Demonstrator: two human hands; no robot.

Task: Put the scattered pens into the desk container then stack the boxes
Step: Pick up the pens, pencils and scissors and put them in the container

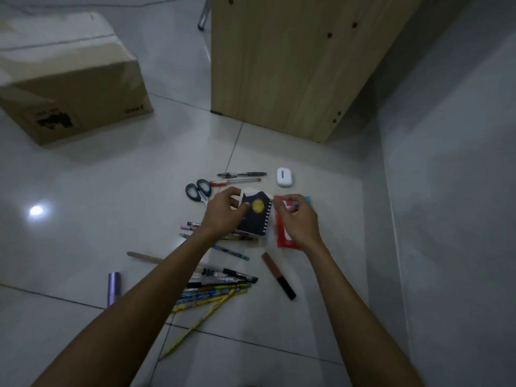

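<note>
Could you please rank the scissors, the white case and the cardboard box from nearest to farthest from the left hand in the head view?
1. scissors, just left of the left hand.
2. white case, up and right.
3. cardboard box, far upper left.

Pens (223,277) and pencils lie scattered on the near floor; a red box (282,233) lies flat to their right.

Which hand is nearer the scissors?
Left. The left hand is just right of the scissors, holding the notebook. The right hand is farther right, on the red box.
</note>
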